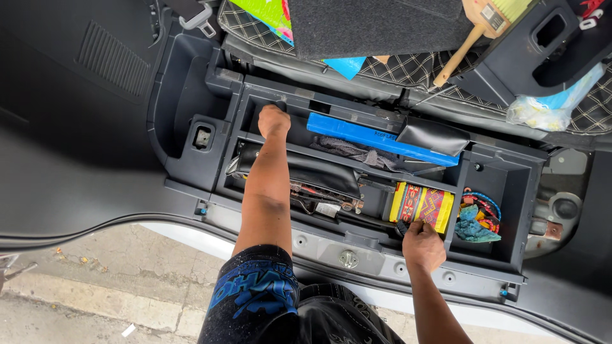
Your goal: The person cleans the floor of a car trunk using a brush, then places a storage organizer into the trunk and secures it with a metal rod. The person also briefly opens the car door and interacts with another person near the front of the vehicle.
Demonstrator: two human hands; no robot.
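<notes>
Black moulded plastic forms the storage tray (494, 175) sunk in the floor of a car boot, split by thin walls into long and short compartments. The left hand (273, 120) reaches far in and is curled into a fist at the back rim of the tray, fingers tucked under, so whether it holds anything I cannot tell. The right hand (422, 245) sits at the near edge, fingers bent down around the lower rim of a box (422, 205), which is rectangular, glossy, yellow at its ends with a red and purple zigzag print, lying flat in the front middle compartment. Just beside it, in the small right-hand compartment, lies a crumpled teal cloth (475, 228) with a ring of coloured beads (488, 202) behind it. A long, flat, bright blue bar (376, 139) runs along the rear compartment, its right end covered by a smooth black pouch (433, 135). Under the left forearm lies a soft, shiny black roll bag (325, 173). Above the tray, quilted diamond-stitched matting (408, 69) carries a wooden-handled brush (475, 32) and a clear plastic bag (551, 105).
</notes>
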